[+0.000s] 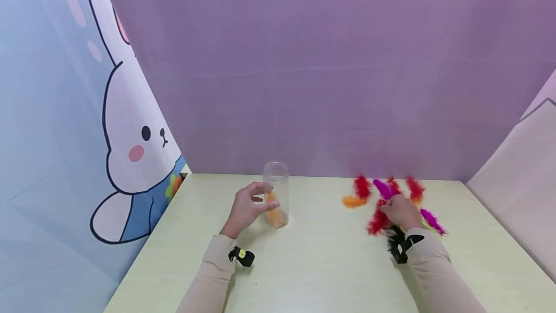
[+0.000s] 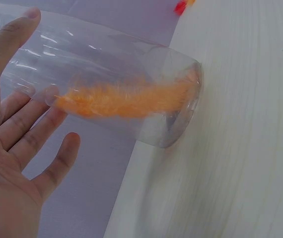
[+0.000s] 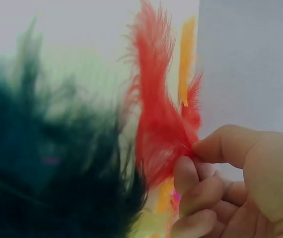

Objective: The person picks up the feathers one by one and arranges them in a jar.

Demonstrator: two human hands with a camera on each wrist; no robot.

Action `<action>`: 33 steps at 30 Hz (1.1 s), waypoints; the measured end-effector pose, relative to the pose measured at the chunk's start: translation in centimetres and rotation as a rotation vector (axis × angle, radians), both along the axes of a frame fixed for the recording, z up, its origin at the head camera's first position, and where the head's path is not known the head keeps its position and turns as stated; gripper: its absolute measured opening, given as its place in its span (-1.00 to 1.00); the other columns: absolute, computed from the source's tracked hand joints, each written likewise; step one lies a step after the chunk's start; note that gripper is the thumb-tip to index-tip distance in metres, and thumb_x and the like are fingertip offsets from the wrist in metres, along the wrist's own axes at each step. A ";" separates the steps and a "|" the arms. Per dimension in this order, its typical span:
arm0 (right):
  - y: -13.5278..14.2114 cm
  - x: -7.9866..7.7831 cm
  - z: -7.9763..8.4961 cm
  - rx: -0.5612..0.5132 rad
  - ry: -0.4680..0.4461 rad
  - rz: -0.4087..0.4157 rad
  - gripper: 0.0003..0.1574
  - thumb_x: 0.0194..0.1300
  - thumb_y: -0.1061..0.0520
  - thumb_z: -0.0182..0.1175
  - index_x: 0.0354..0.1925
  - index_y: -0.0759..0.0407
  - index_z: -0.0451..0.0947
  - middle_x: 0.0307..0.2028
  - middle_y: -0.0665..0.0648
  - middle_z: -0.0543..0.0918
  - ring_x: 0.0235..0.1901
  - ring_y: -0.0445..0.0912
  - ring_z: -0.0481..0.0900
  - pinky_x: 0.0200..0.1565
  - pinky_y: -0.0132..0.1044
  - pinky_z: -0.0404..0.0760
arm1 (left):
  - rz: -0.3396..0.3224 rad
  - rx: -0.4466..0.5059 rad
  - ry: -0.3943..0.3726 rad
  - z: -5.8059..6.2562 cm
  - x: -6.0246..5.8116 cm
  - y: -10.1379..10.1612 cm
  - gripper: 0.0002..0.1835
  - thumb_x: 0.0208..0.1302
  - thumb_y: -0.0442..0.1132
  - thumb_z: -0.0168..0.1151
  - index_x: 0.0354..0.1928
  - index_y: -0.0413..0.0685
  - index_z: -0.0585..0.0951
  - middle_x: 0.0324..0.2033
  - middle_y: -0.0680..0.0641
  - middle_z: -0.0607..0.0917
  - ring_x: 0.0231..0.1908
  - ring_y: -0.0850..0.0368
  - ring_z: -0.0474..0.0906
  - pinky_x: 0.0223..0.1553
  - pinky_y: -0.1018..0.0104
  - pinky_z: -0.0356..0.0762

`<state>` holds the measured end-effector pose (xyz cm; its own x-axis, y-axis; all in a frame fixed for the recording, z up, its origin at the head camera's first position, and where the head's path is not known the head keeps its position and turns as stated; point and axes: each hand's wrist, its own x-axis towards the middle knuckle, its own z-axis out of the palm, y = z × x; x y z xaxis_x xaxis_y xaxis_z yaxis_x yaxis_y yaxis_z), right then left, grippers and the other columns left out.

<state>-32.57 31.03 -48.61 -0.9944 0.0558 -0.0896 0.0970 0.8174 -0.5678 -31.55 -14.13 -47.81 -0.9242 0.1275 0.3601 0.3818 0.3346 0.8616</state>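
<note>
My left hand (image 1: 247, 206) holds a clear jar (image 1: 281, 190) with thumb and fingers on opposite sides. The jar stands upright on the table, and inside it leans an orange feather (image 2: 126, 101). Over to the right, my right hand (image 1: 400, 210) pinches a red feather (image 3: 156, 129) between thumb and index finger, the other fingers curled. A dark, blurred feather (image 3: 47, 153) fills the left of the right wrist view, close to the camera. Around that hand lie more red feathers (image 1: 362, 187) and a magenta feather (image 1: 382, 189).
Left of the pile is another orange feather (image 1: 354, 202); a second magenta feather (image 1: 432, 221) lies to the right, beside a yellow-green one partly hidden by the sleeve. A purple cloth (image 1: 330, 71) hangs behind the pale table (image 1: 312, 264). A rabbit-printed cloth (image 1: 139, 158) borders the left.
</note>
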 end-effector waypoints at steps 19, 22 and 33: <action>-1.7 1.2 1.4 -0.144 0.273 -0.019 -0.67 0.43 0.16 0.18 0.07 0.32 0.47 -0.17 0.29 0.66 -0.23 0.07 0.58 -0.26 -0.29 0.59 | -0.009 0.024 -0.013 -0.2 0.1 -0.3 -0.49 0.01 -0.07 0.65 0.05 0.12 0.69 0.04 -0.13 0.77 0.12 0.00 0.68 0.12 -0.12 0.65; -2.0 1.3 1.9 -0.156 0.304 -0.003 -0.51 0.44 0.17 0.17 0.25 0.35 0.43 -0.20 0.28 0.66 -0.29 0.04 0.57 -0.32 -0.31 0.58 | -0.010 0.016 -0.013 -0.2 0.2 -0.4 -0.48 0.01 -0.06 0.65 0.05 0.14 0.69 0.04 -0.13 0.77 0.12 0.02 0.68 0.11 -0.11 0.66; -3.6 2.2 3.8 -0.247 0.297 0.020 -0.61 0.46 0.17 0.16 0.14 0.38 0.57 -0.13 0.34 0.70 -0.26 0.01 0.66 -0.28 -0.47 0.63 | -0.020 0.013 -0.010 -0.1 0.3 -0.5 -0.46 -0.01 0.00 0.65 0.06 0.16 0.68 0.03 0.03 0.78 0.12 0.05 0.68 0.11 -0.13 0.66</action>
